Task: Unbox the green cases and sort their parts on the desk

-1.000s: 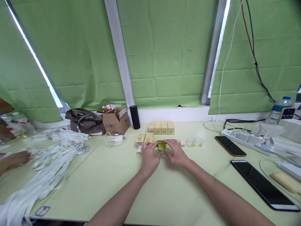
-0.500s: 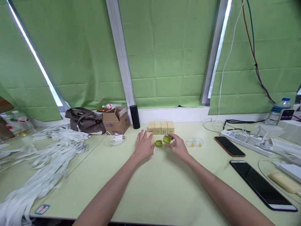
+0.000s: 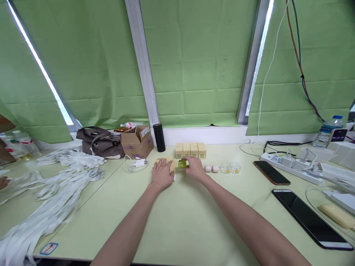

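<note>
With fingers spread and flat, my left hand [image 3: 162, 174] rests on a tan cardboard piece [image 3: 173, 166] on the table. Just to its right, my right hand [image 3: 194, 168] grips a small square green container [image 3: 182, 163] between thumb and fingers. Any second green piece is hidden. Two small pinkish cylinders [image 3: 211, 169] stand to the right of my right hand. Beside them lie clear cups [image 3: 230, 168] with yellow bits in them. Behind my hands stands a row of several small tan boxes [image 3: 190, 151].
A cardboard box [image 3: 137, 142], a black cylinder [image 3: 159, 137] and a white charger [image 3: 140, 163] sit to the left. White straps [image 3: 58, 195] cover the far left, near another person's hand [image 3: 3, 182]. Phones [image 3: 310, 218] and a power strip [image 3: 288, 168] lie right.
My right hand has moved left with a green container, and the pinkish cylinders now show. My left hand slid slightly left with the cardboard piece. The separate green piece on the table no longer shows.
</note>
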Tool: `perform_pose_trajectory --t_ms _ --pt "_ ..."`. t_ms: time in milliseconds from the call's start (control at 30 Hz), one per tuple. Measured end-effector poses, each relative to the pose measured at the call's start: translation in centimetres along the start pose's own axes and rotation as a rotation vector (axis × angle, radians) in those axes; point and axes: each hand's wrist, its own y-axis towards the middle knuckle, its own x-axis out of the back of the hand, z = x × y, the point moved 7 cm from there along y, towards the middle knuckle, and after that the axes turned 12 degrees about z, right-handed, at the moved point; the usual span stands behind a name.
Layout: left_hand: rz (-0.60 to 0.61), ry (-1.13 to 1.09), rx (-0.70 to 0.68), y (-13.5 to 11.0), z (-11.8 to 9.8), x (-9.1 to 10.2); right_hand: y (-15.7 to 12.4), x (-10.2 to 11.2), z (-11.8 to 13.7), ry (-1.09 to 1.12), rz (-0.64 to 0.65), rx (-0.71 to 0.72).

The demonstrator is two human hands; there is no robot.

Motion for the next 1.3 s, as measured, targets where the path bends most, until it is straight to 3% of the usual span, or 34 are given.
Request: perform_pose_trajectory --t_ms 167,333,500,667,867,1100,1300 --pt "-0.044 0.01 0.011 -0.4 0.2 0.3 0.4 -1.3 0.4 -0.103 0.059 -0.017" --pt "-0.097 0.01 -0.095 -0.4 -1.6 1.4 0.4 -1.7 -0.5 -0.182 0.093 -0.036" --pt "-0.035 -0.066 -0.213 0.2 -3.8 1.5 0.1 -1.2 -2.1 -0.226 0.109 -0.055" --pt "0.024 -0.063 -0.247 1.6 -5.1 1.2 -0.4 -0.1 -3.7 -0.243 0.123 -0.073" --pt "0.039 -0.059 -0.284 3.0 -6.2 0.6 -0.9 0.2 -3.9 -0.245 0.107 -0.073" --pt "0.007 -0.041 -0.25 2.9 -6.3 0.5 -1.5 1.2 -3.9 -0.24 0.016 -0.031" --pt "-0.005 -0.026 -0.216 2.7 -6.1 0.8 -5.3 4.1 -4.9 -0.24 -0.179 -0.044"
